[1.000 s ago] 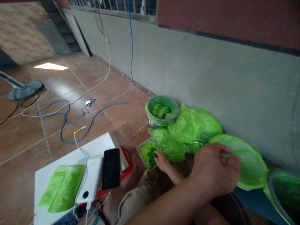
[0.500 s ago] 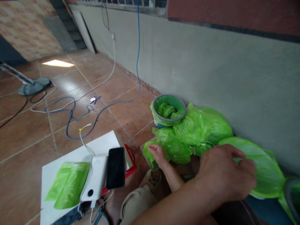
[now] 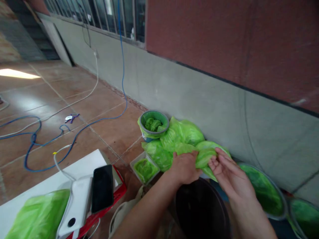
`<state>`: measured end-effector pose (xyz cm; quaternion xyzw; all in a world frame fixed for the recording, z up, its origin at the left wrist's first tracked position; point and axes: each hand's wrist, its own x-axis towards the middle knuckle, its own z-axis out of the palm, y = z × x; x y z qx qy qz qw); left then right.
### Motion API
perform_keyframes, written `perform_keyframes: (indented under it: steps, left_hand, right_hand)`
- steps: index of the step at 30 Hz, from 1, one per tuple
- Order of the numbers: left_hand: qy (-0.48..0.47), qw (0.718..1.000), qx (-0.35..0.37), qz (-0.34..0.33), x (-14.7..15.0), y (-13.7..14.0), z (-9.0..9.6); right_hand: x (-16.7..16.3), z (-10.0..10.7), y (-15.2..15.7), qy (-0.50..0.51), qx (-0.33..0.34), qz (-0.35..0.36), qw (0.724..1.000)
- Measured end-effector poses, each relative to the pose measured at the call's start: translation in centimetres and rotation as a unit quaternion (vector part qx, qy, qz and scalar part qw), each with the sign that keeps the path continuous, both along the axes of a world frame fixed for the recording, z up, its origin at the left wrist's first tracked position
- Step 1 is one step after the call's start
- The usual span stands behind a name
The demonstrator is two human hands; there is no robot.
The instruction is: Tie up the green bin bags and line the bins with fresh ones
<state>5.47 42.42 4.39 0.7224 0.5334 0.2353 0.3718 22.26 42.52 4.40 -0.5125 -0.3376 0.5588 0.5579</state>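
Observation:
Between my hands is a thin, light green plastic bag [image 3: 204, 157], raised over the mouth of a dark, empty-looking bucket [image 3: 199, 212]. My left hand [image 3: 184, 167] is closed on the bag's left side, its back toward me and its fingertips partly hidden. My right hand [image 3: 230, 177] pinches the right edge between thumb and fingers, palm turned inward. Behind them, filled green plastic bags [image 3: 183, 131] lean against the wall. A small white tray [image 3: 133, 166] with folded green plastic in it sits left of my left hand.
A grey-rimmed bucket [image 3: 154, 112] lined in green stands by the wall. More green-lined buckets [image 3: 284, 202] are at right. A white box [image 3: 82, 162] at left carries a phone [image 3: 102, 189], a power bank [image 3: 77, 199] and green plastic bags [image 3: 40, 212]. A blue cable [image 3: 104, 118] crosses the tiled floor.
My arms were crossed, with my right hand over the white tray and my left hand reaching right. Now they are uncrossed and both hold a green bag. The view has turned right.

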Motion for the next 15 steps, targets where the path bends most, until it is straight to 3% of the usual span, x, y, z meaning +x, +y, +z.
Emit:
perform_keyframes:
  steps: [2,5,8,11,13,15]
  left_hand:
    - [-0.019,1.000,-0.008,-0.019,0.8,-0.2,0.0]
    - [-0.165,0.983,-0.075,-0.027,1.9,-0.3,0.0]
    - [-0.324,0.926,-0.193,0.020,2.9,-0.8,0.1]
    - [-0.409,0.874,-0.255,0.059,4.0,-1.9,0.3]
    - [-0.434,0.858,-0.266,0.067,4.7,-2.9,0.4]
    - [-0.426,0.864,-0.258,0.079,5.4,-3.7,0.3]
  right_hand:
    - [2.1,1.9,-1.7,-0.026,0.044,-0.027,0.998]
    - [4.7,2.4,-4.7,-0.129,0.069,-0.095,0.985]
    - [6.3,0.6,-8.0,-0.175,0.005,-0.086,0.981]
    - [6.4,-1.6,-10.6,-0.125,-0.053,-0.037,0.990]
    - [5.9,-2.5,-11.8,-0.071,-0.065,-0.014,0.995]
    - [5.2,-2.9,-12.6,-0.024,-0.060,0.015,0.998]
